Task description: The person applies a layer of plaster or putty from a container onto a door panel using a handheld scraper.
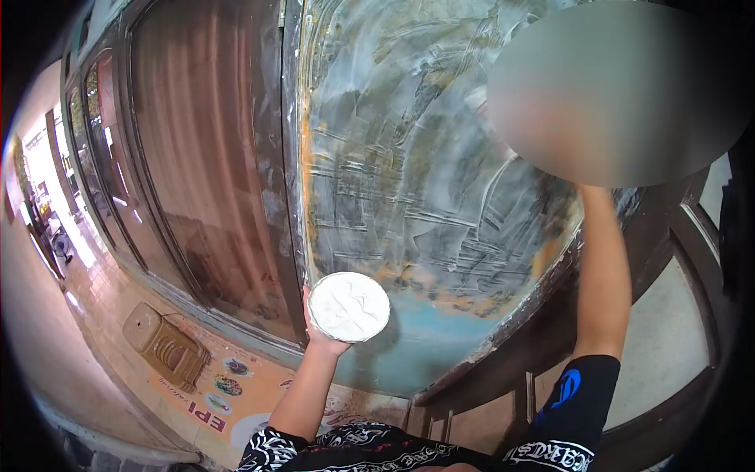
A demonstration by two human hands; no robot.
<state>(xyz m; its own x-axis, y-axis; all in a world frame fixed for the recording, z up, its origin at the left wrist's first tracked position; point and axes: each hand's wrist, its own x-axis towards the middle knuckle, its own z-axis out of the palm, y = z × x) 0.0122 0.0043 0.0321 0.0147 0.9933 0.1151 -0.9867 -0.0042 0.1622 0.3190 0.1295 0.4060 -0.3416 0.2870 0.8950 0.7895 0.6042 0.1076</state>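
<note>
My left hand (pixel 325 341) holds up a round tub (pixel 349 307) filled with smooth white paste, its fingers wrapped around the side and underneath. In front of me is a wall panel (pixel 393 189) smeared with streaky grey-white paste over a darker surface, with orange patches along the edges and pale blue at the bottom. My right arm reaches up to the upper right of this panel. A blurred oval covers most of my right hand (pixel 550 118); a pale edge shows beside it against the wall, and I cannot tell what it holds.
Left of the panel stands a dark-framed glass window (pixel 208 157) with a brown curtain. A brown plastic stool (pixel 167 346) lies on the floor near a printed banner (pixel 212 393). Dark wooden panelling (pixel 664 315) borders the right side. A bright passage (pixel 86 244) extends at far left.
</note>
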